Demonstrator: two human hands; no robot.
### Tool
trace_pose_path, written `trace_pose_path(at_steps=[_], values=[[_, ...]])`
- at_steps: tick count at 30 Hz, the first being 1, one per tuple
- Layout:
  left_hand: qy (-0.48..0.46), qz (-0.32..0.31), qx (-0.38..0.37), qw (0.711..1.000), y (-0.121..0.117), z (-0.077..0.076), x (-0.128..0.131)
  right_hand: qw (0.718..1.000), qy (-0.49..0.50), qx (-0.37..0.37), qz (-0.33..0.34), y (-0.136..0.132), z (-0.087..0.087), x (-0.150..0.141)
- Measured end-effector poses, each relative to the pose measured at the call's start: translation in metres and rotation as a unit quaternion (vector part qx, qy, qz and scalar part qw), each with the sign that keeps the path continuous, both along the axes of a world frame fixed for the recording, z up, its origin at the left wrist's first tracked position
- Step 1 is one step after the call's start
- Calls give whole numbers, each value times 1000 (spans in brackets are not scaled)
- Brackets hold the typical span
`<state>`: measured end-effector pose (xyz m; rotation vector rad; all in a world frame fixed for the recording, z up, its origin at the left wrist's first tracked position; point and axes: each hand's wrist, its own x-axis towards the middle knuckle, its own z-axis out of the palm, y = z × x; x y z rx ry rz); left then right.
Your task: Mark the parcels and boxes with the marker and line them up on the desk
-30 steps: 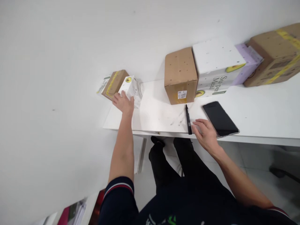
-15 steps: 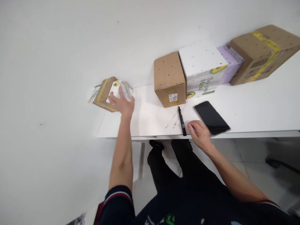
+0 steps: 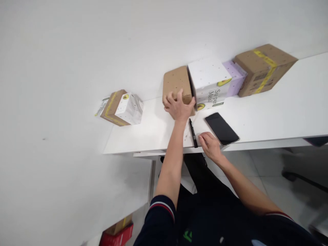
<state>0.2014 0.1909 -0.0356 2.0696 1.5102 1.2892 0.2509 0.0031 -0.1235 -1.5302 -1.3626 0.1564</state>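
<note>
My left hand reaches across the white table and grips the front of a plain brown cardboard box, fingers wrapped on its near edge. My right hand rests palm down near the table's front edge, fingers loosely spread, between a black pen and a black phone. At the table's left end lie a small white box and a brown box with yellow tape, both apart from my hands.
A white box with green print, a lilac box and a large brown box with yellow tape line the wall to the right. Red and brown items sit on the floor at lower left. My dark-trousered legs are under the table.
My left hand let go of the small white box at the left end and moved right onto the plain brown box. My right hand has stayed by the pen.
</note>
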Motion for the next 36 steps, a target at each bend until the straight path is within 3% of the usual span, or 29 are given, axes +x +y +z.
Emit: trace_pose_path(at_steps=[3, 8, 12, 16, 20, 23, 27, 31, 33, 36], values=[[48, 14, 41, 998, 17, 4, -40, 1000, 3, 2, 2, 0, 1, 1], [130, -18, 90, 987, 20, 10, -146, 1000, -1, -6, 3, 0, -1, 2], [125, -83, 110, 983, -19, 8, -230, 1000, 0, -22, -2, -1, -3, 3], [123, -101, 73, 984, -69, 4, -279, 999, -5, -52, -11, -3, -1, 4], [114, -108, 55, 986, -92, 0, -291, 997, -14, -68, -42, -2, 2, 5], [72, -81, 70, 992, -103, -17, -287, 996, -18, -54, -70, 3, 7, 4], [-65, -16, 7, 998, -134, -65, -266, 996, -71, 1, -57, 28, 18, -1], [-172, 32, -78, 981, -169, -112, -236, 991, -126, -38, 0, 69, 32, -10], [-181, 34, -98, 978, -178, -121, -226, 987, -124, -94, 42, 86, 38, -16], [-191, 45, -85, 977, -181, -115, -230, 979, -113, -142, 90, 92, 48, -25]])
